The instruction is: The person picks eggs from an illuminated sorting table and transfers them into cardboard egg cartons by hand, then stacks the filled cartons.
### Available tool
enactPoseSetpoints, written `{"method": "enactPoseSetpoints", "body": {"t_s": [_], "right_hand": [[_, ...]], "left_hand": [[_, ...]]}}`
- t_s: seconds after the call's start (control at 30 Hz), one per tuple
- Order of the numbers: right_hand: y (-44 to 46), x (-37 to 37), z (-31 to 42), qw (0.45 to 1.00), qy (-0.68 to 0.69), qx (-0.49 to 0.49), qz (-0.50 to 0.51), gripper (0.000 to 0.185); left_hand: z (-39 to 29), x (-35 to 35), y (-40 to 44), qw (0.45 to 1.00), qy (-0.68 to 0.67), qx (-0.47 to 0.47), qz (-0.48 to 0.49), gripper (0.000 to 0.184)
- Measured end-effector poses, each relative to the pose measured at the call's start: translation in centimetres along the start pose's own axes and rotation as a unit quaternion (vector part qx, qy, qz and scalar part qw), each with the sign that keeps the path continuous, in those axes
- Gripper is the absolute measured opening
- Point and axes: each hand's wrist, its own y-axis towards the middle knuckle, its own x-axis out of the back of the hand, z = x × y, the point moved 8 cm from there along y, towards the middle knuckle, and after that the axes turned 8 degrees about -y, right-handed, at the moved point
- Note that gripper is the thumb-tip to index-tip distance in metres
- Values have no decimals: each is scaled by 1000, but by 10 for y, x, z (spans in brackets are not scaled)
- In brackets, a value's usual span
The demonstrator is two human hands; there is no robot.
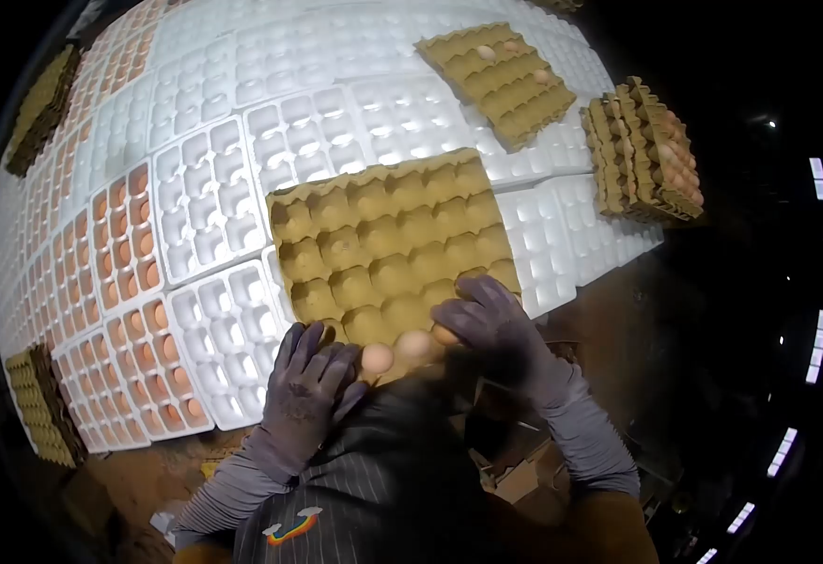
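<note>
A brown pulp egg tray point(388, 230) lies tilted in front of me, most of its cups bare. Along its near edge sit pinkish-brown eggs, among them a left one point(378, 357) and a middle one point(413, 344). My left hand point(310, 395), in a dirty grey glove, bends its fingers over the tray's near left corner; whatever lies beneath them is hidden. My right hand point(491, 324), gloved too, closes around an egg point(444, 334) at the near right, partly covering it.
White moulded trays point(209, 202) cover the table, those at left filled with eggs point(130, 235). Another pulp tray point(501, 85) with a few eggs lies at the back right. Stacked pulp trays point(632, 155) holding eggs stand at right; more stacks point(40, 404) line the left edge.
</note>
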Motion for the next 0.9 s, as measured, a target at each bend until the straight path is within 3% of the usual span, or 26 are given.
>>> {"method": "enactPoseSetpoints", "body": {"t_s": [0.07,0.13,0.2,0.27,0.33,0.37,0.4,0.43,0.47,0.5,0.53,0.57,0.6,0.63,0.7,0.73,0.8,0.83,0.87,0.9], "right_hand": [[-8,-14,-12,998,-31,46,-14,49],[-6,-10,-16,997,25,65,-24,49],[-4,10,-30,968,247,-28,-20,47],[2,13,-40,891,448,-68,-39,39],[15,-10,-10,969,232,-5,82,34],[21,-23,5,983,114,24,140,33],[23,-35,14,979,-6,52,196,32],[25,-39,21,975,-39,75,205,31],[24,-42,27,969,-72,99,215,31],[22,-43,29,961,-106,121,225,31],[27,-25,14,976,39,67,206,30],[26,-11,-4,967,89,21,239,36],[23,7,-28,922,288,-87,243,38],[10,18,-50,829,472,-193,231,41],[-17,33,-90,707,666,-206,120,36],[-31,36,-102,705,673,-206,88,37],[-40,39,-110,917,366,-136,78,39],[-43,42,-109,975,191,-93,68,41],[-46,38,-98,994,39,-55,85,40],[-46,30,-96,992,9,-51,111,40]], "left_hand": [[-8,-21,-11,994,96,45,14,47],[-9,-24,-13,992,107,63,16,49],[-10,-20,-14,991,113,72,14,48],[1,-20,-19,993,103,59,21,46],[-10,-7,-13,996,72,49,13,36],[-2,7,-16,985,-75,143,-57,33],[7,14,-25,939,-221,230,-127,30],[18,12,-37,859,-360,309,-193,28],[24,7,-41,758,-510,326,-244,27],[33,1,-45,724,-552,348,-221,28],[34,-8,-42,800,-455,357,-161,27],[33,-19,-36,861,-350,357,-97,27],[2,-21,-6,953,-186,231,-68,29],[-15,-28,1,976,-3,212,-49,38],[-9,-50,2,975,71,209,-15,43],[-6,-48,4,975,37,219,-3,43],[-4,-35,7,951,-103,293,15,42],[0,-38,5,884,-332,328,-21,36],[-3,-39,11,841,-427,331,-34,35],[-12,-40,22,788,-517,332,-47,35]]}}
